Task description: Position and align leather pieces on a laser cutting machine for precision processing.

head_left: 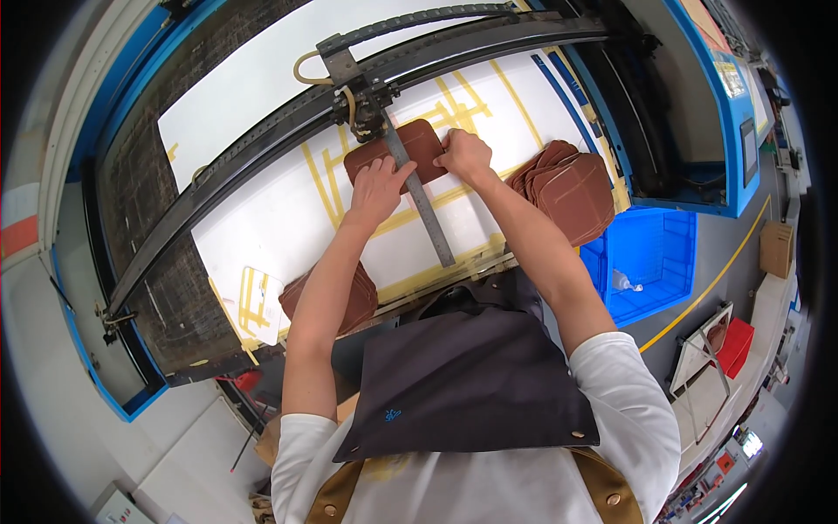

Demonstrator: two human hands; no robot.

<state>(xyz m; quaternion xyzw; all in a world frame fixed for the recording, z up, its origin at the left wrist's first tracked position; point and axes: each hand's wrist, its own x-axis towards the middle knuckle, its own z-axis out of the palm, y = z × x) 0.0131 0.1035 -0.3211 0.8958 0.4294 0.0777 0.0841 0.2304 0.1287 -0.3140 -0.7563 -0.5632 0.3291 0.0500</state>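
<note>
A brown leather panel (423, 147) with rounded corners lies on the white board, under a carriage of the machine. A steel ruler (426, 217) crosses over the panel and runs toward me. My left hand (377, 190) rests on the panel's near left part with its fingers stretched out, the thumb at the ruler. At the panel's right edge, my right hand (466, 157) pinches the leather between thumb and fingers. A pile of similar brown leather panels (578, 199) sits to the right of my right forearm. Another brown pile (351, 301) is partly hidden behind my left forearm.
The white board (262, 218) carries strips of yellow tape. Above it spans a black gantry rail (229, 166) with a carriage (360, 106). A blue-framed machine housing (731, 113) stands at the right, and below it a blue crate (668, 262) holds a small clear item.
</note>
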